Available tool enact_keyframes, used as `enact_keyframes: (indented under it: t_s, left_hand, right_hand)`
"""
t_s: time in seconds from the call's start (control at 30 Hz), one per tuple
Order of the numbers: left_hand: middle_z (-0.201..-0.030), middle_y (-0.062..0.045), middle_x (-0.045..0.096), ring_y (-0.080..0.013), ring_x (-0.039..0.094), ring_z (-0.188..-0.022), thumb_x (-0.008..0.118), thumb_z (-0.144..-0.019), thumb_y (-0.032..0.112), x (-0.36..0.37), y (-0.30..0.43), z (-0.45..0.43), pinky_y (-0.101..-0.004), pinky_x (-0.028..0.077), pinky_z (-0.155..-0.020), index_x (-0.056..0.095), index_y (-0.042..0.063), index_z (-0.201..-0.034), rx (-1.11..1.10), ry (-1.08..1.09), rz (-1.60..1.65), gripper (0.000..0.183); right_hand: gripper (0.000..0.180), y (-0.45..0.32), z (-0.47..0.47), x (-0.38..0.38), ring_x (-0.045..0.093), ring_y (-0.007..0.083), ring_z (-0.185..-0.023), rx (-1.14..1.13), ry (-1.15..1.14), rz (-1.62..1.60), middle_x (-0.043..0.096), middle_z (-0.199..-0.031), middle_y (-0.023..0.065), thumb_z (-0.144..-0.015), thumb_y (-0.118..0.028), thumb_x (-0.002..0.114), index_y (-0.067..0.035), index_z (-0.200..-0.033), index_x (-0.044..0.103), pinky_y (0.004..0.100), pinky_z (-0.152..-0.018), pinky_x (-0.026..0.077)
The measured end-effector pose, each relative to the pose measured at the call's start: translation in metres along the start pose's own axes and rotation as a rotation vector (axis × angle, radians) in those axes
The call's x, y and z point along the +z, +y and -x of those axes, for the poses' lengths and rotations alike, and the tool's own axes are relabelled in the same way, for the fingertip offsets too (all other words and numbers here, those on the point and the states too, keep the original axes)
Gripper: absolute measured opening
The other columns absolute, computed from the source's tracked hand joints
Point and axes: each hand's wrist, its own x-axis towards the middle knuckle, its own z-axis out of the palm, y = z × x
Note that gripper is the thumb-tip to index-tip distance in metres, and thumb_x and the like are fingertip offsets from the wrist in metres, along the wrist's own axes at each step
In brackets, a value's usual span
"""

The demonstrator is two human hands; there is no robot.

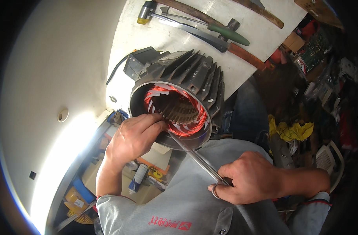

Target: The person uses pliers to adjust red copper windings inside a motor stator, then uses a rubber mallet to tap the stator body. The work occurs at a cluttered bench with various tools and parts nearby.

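A finned grey motor housing lies on its side with its open end toward me. Inside sits a stator with red enamelled-wire windings and white slips of insulating paper tucked among the coils. My right hand grips the ring handles of long metal forceps. Their shaft runs up to the lower rim of the winding, where the tips are hidden. Bunched at that same spot, the fingers of my left hand reach into the housing mouth; what they pinch or press is hidden.
Beyond the housing on the white tabletop lie a mallet, a green-handled tool, a wooden-handled blade and a wooden-handled hammer. A spray can is lower left. Circuit boards and a yellow bag lie right.
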Motion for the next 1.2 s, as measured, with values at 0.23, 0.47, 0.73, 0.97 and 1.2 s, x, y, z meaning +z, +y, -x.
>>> enact_keyframes:
  t_s: [0.23, 0.47, 0.73, 0.97, 1.2]
  left_hand:
    - [-0.098, -0.014, 0.068, -0.0277, 0.068, -0.082, 0.067, -0.075, 0.0, 0.0, 0.001, -0.003, -0.036, 0.057, -0.069, 0.067, 0.0, -0.093, -0.009, 0.001, 0.002, 0.018]
    - [-0.096, -0.014, 0.068, -0.0278, 0.068, -0.081, 0.068, -0.074, 0.0, 0.0, 0.004, -0.005, -0.0359, 0.057, -0.067, 0.067, 0.0, -0.093, -0.021, -0.008, -0.023, 0.018]
    - [-0.096, -0.013, 0.067, -0.0278, 0.067, -0.08, 0.067, -0.076, 0.0, -0.004, 0.007, -0.009, -0.036, 0.057, -0.068, 0.066, 0.001, -0.092, -0.07, -0.059, -0.049, 0.017]
    - [-0.096, -0.011, 0.066, -0.0284, 0.068, -0.079, 0.069, -0.074, -0.004, -0.004, 0.009, -0.011, -0.0365, 0.057, -0.064, 0.066, 0.002, -0.094, -0.08, -0.081, -0.079, 0.021]
    - [-0.097, -0.011, 0.066, -0.0287, 0.068, -0.079, 0.068, -0.075, -0.003, -0.003, 0.01, -0.01, -0.0365, 0.057, -0.064, 0.065, 0.003, -0.094, -0.091, -0.097, -0.093, 0.021]
  right_hand:
    - [0.044, 0.02, -0.001, 0.004, 0.05, 0.0327, -0.04, -0.121, 0.112, -0.094, 0.048, -0.044, 0.0119, -0.082, -0.031, 0.073, -0.003, -0.054, 0.055, 0.0408, -0.043, 0.038]
    - [0.043, 0.027, -0.006, -0.004, 0.051, 0.0296, -0.04, -0.118, 0.044, -0.167, 0.051, -0.045, 0.012, -0.083, -0.031, 0.073, -0.001, -0.057, 0.058, 0.0396, -0.043, 0.038]
    - [0.042, 0.027, -0.01, 0.0, 0.051, 0.0256, -0.04, -0.083, -0.01, -0.274, 0.053, -0.047, 0.0128, -0.084, -0.032, 0.073, 0.001, -0.061, 0.062, 0.0377, -0.044, 0.038]
    - [0.04, 0.027, -0.011, 0.01, 0.05, 0.0213, -0.042, -0.106, 0.037, -0.273, 0.054, -0.049, 0.0125, -0.085, -0.029, 0.074, 0.003, -0.064, 0.063, 0.0372, -0.045, 0.037]
    - [0.036, 0.025, -0.014, 0.012, 0.047, 0.0149, -0.044, -0.033, 0.008, -0.309, 0.053, -0.049, 0.0117, -0.086, -0.028, 0.073, 0.003, -0.07, 0.067, 0.0342, -0.047, 0.038]
